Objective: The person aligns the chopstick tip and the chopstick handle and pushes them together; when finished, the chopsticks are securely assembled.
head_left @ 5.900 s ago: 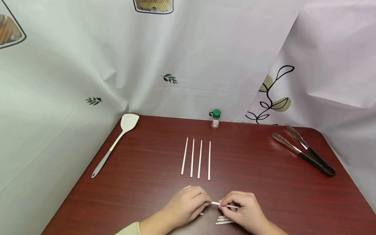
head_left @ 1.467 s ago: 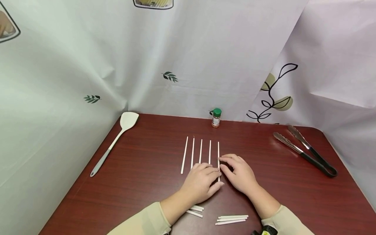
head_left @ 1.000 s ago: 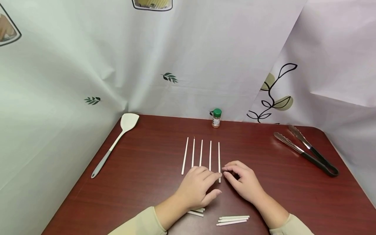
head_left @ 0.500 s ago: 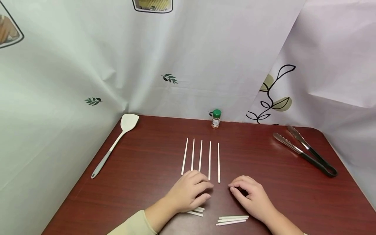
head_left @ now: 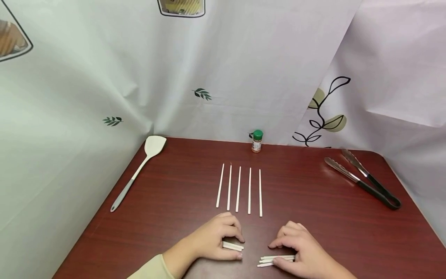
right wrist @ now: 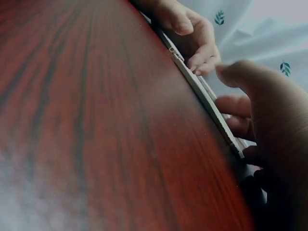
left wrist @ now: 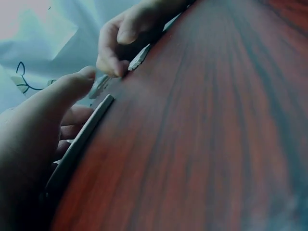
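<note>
In the head view my left hand (head_left: 217, 237) is low over the table, fingers and thumb spread either side of a few short white sticks (head_left: 232, 246). The left wrist view has the thumb above a white stick (left wrist: 82, 132), with fingers on its far side. My right hand (head_left: 301, 250) is at another small bunch of short white sticks (head_left: 267, 260), its thumb overlapping them. In the right wrist view that thumb is raised, and loosely bent fingers lie along the far side of a white stick (right wrist: 207, 101). Beyond both hands, several long white sticks (head_left: 249, 190) lie side by side.
A white spatula (head_left: 139, 168) with a grey handle lies at the left edge of the dark red table (head_left: 167, 193). A green-capped spice jar (head_left: 256, 141) stands at the back. Black-handled tongs (head_left: 366, 180) lie open on the right. A printed white curtain (head_left: 223, 77) hangs behind.
The hands joined a stick earlier, and one more long stick now lies at the right of the row. Both hands have since drawn back from it to the two bunches of short sticks.
</note>
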Demonstrator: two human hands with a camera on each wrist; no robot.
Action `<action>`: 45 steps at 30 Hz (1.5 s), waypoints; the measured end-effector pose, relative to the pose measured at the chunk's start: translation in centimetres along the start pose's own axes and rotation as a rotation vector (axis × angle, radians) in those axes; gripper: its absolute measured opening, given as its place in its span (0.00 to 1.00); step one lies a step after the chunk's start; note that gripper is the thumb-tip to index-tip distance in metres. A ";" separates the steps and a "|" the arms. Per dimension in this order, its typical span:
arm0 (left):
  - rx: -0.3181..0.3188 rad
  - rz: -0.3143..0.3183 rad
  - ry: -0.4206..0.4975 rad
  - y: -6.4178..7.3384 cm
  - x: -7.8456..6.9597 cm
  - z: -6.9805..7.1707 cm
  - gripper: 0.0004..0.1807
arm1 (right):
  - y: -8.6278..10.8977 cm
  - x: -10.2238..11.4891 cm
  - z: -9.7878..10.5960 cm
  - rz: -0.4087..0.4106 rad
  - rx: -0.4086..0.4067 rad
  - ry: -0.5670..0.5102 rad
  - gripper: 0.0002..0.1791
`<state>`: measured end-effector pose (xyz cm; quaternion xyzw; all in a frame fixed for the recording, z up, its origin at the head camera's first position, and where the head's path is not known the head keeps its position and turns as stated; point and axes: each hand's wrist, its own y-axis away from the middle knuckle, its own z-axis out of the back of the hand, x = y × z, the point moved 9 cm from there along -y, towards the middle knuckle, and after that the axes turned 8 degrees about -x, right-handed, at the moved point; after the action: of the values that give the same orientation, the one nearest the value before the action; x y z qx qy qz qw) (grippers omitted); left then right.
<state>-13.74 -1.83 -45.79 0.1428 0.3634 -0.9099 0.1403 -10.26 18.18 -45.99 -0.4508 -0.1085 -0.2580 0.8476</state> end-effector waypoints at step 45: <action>0.032 0.212 -0.086 -0.4 0.1 -0.6 0.10 | -0.4 0.3 -0.9 -0.094 0.045 0.024 0.26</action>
<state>-13.86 -1.18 -46.01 0.1433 0.3251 -0.9010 0.2488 -10.25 17.18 -46.07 -0.4230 -0.1252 -0.3004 0.8457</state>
